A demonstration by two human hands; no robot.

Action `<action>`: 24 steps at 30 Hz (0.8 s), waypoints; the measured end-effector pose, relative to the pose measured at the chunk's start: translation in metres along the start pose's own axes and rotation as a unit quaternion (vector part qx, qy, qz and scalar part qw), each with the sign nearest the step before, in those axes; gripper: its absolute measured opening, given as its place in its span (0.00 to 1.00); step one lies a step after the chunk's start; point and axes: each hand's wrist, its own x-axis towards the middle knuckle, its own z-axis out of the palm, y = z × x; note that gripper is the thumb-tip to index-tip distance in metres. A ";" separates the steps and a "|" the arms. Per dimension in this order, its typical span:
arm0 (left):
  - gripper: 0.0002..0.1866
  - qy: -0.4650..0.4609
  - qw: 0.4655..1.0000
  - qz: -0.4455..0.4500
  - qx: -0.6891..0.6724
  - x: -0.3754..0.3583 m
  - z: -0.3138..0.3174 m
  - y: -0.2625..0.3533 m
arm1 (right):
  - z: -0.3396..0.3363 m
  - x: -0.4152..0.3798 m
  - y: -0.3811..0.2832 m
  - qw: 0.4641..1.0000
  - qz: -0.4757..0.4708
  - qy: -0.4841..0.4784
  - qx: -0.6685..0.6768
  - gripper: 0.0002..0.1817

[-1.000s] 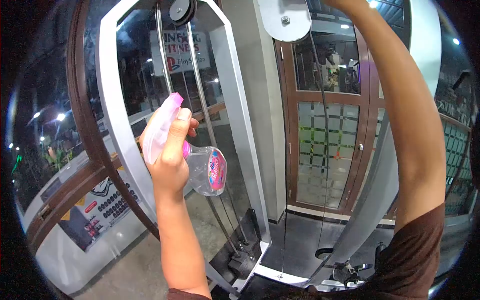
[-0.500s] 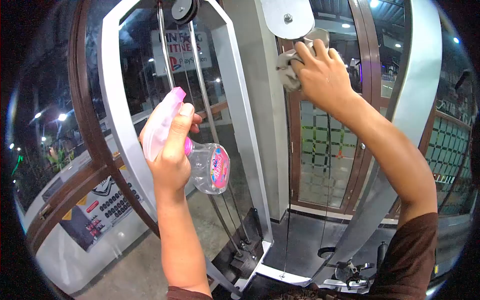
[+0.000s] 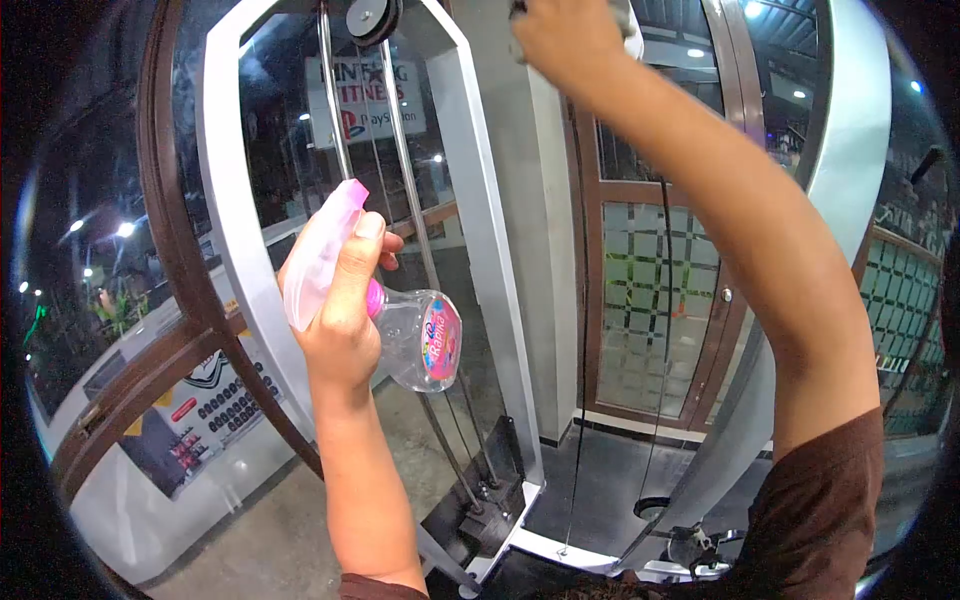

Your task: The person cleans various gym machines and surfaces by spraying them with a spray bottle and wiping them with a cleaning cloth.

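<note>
My left hand (image 3: pixel 340 270) is wrapped round the neck of a clear spray bottle (image 3: pixel 405 335) with a pink and white trigger head and a colourful label. The bottle tilts to the right, in front of the metal guide rods of a gym cable machine. High up at the top edge, my right hand (image 3: pixel 575 35) is closed on a grey cloth (image 3: pixel 518 42), of which only a bit shows. It is against the white metal plate (image 3: pixel 634 38) of the machine, mostly covered by the hand. The fingertips are partly cut off by the frame.
A grey machine frame (image 3: pixel 490 250) with a black pulley (image 3: pixel 372 18) stands at left centre, and another upright (image 3: pixel 850 110) is at right. Behind are a brown-framed glass door (image 3: pixel 640 310) and a window with a sign (image 3: pixel 365 100). Cables hang down the middle.
My right hand has moved up and to the left with the cloth, over the white plate. My left hand and the spray bottle have stayed almost in place.
</note>
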 end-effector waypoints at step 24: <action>0.20 0.005 1.000 0.001 -0.004 0.000 -0.009 -0.005 | 0.013 0.027 0.096 0.956 0.222 -0.017 0.188 0.11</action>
